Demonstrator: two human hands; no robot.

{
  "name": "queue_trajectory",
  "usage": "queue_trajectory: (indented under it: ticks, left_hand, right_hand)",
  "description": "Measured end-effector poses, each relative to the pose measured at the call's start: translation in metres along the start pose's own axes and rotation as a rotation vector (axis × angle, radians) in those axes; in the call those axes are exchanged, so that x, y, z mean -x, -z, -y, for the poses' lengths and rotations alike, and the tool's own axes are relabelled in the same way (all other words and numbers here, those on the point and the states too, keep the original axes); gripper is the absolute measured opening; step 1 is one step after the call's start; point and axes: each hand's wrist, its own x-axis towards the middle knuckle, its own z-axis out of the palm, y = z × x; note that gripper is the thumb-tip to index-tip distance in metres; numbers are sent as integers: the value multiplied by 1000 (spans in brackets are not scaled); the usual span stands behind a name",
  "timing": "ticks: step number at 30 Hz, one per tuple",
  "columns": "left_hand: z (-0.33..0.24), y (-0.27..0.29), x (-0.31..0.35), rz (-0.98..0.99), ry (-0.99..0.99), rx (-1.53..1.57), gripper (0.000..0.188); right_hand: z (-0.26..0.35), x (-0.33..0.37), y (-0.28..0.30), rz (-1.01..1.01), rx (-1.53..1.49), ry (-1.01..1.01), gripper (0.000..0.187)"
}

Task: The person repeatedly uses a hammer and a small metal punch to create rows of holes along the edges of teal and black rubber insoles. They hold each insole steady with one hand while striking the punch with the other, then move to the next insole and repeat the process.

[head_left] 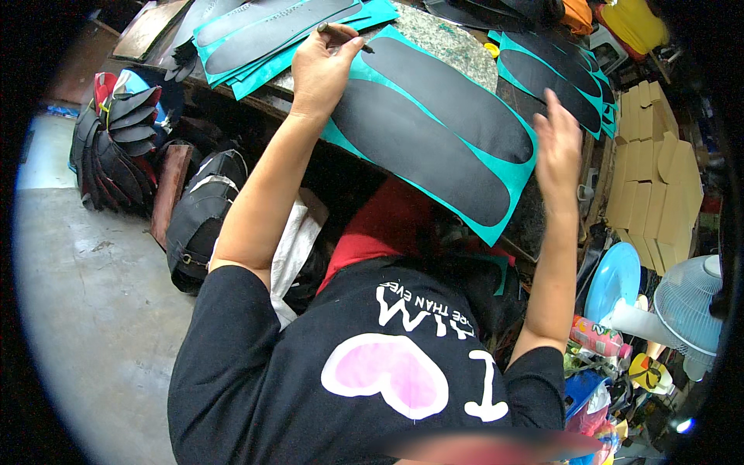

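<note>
My left hand point(324, 66) is closed round a slim dark pen point(323, 28), whose tip points at the far left end of a teal sheet point(511, 175). Two long black sole shapes point(418, 147) lie side by side on this sheet, which slants across the table and juts past its near edge. Just off the sheet's right end is my right hand point(558, 147), its fingers stretched out and slightly blurred, with nothing in them. Whether the pen tip touches the surface, I cannot tell.
More teal sheets with black sole shapes point(271, 46) are stacked at far left, others point(542, 74) at far right. Bundled black pieces point(120, 143) and a black bag point(205, 217) stand left. Cardboard point(651, 178), a blue round lid point(614, 283) and a fan point(688, 306) are right.
</note>
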Motion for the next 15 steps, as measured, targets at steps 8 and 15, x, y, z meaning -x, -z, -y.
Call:
queue_trajectory:
  ticks: [8,15]
  left_hand:
    - [1,-62,-20,221,89,290,10]
    - [18,-77,-16,181,169,185,13]
  right_hand:
    - [-77,88,55,255,98,-460,45]
    - [-19,59,60,45,-746,-845,35]
